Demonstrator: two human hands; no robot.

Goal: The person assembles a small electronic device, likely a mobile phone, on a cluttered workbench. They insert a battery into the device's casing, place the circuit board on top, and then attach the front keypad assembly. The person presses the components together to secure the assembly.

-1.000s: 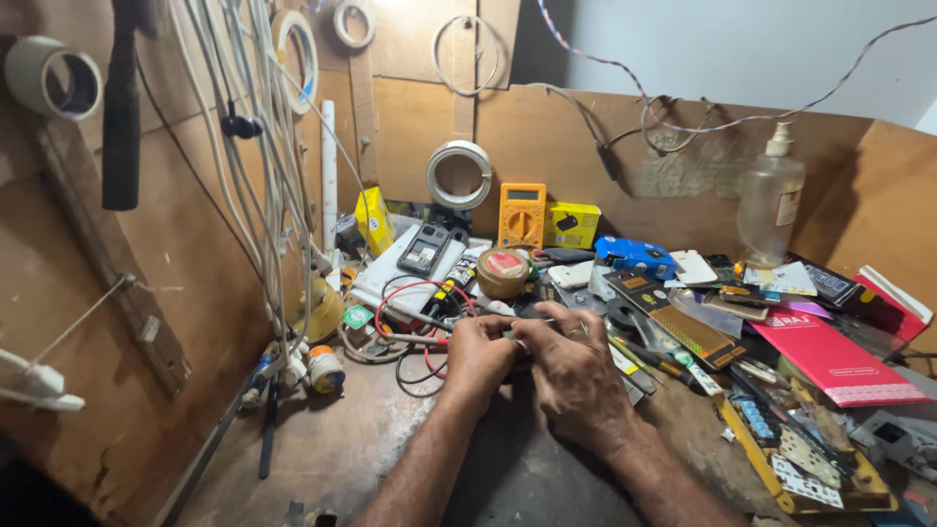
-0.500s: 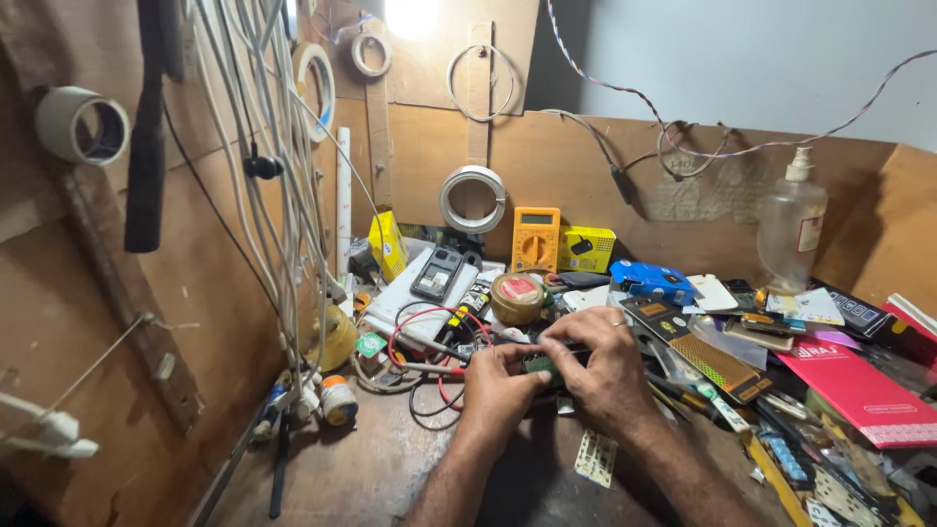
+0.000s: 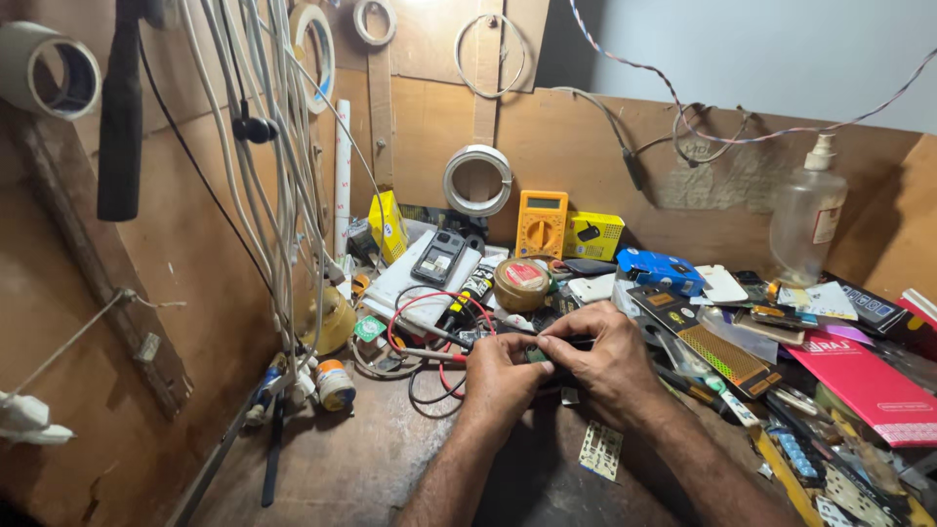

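Circuit board (image 3: 532,353), near the yellow multimeter (image 3: 542,223), now pinched closer between left hand (image 3: 501,376) and right hand (image 3: 605,361) fingers; inspection continuing.

The table (image 3: 351,468) is dark, worn wood, matt and scuffed, and the back wall (image 3: 586,146) is raw plywood with a dull, rough face. The multimeter (image 3: 541,222) has a smooth yellow plastic shell. The pump bottle (image 3: 806,226) is clear, glossy plastic. A round tin (image 3: 520,283) shows a brassy metal sheen. The red probe lead (image 3: 415,317) is glossy rubbery plastic. The pink booklet (image 3: 864,385) looks like smooth coated paper. The tape roll (image 3: 478,181) is matt white.
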